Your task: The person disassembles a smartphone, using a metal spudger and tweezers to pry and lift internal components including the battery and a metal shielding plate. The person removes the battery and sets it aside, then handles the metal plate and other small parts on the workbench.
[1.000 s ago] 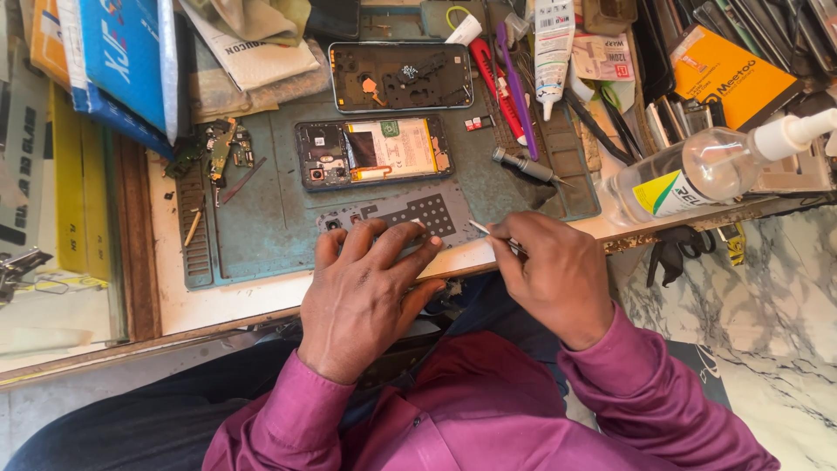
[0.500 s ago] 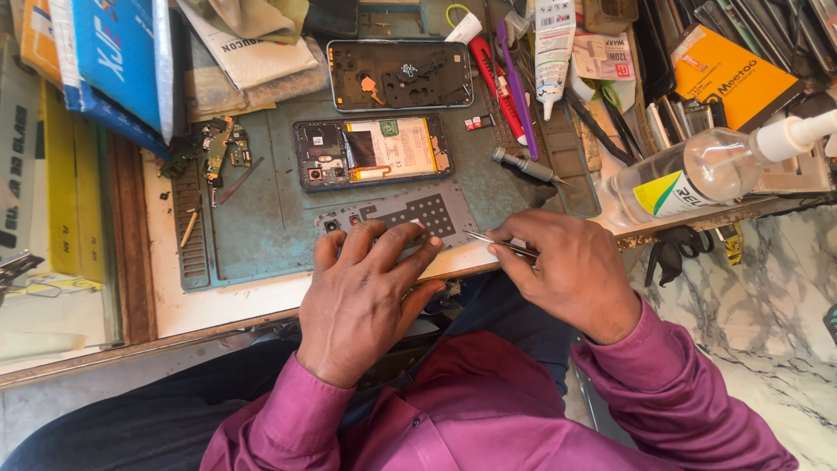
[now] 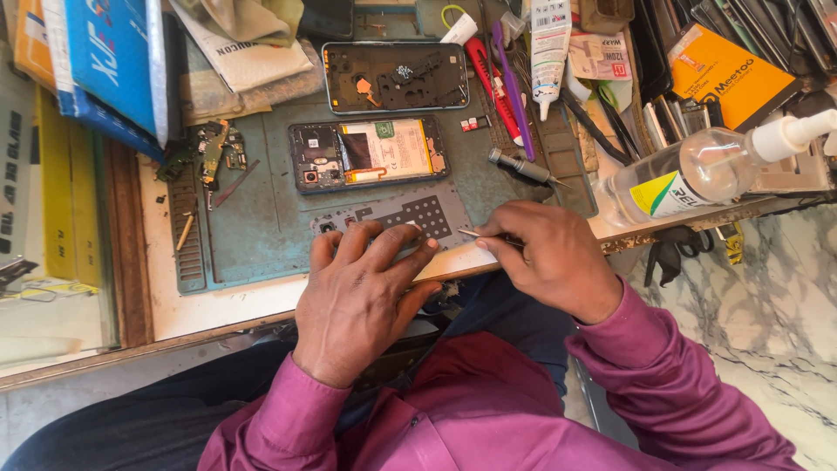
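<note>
**Phone stripped down, small part under the tweezers**

The left hand (image 3: 366, 296) pressed flat, fingers spread, on a grey perforated plastic cover (image 3: 410, 214) at the bench (image 3: 218, 305) edge. The right hand (image 3: 554, 257) pinched thin metal tweezers (image 3: 488, 237) (tips beside that cover). The opened phone body with its exposed battery (image 3: 366, 154) lay just beyond, evidently unassembled.

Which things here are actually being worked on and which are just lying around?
In use:
left hand pressing the grey perforated phone panel
right hand holding thin metal tweezers

Lying about:
opened phone with exposed battery
black phone frame
clear spray bottle
white glue tube
</note>
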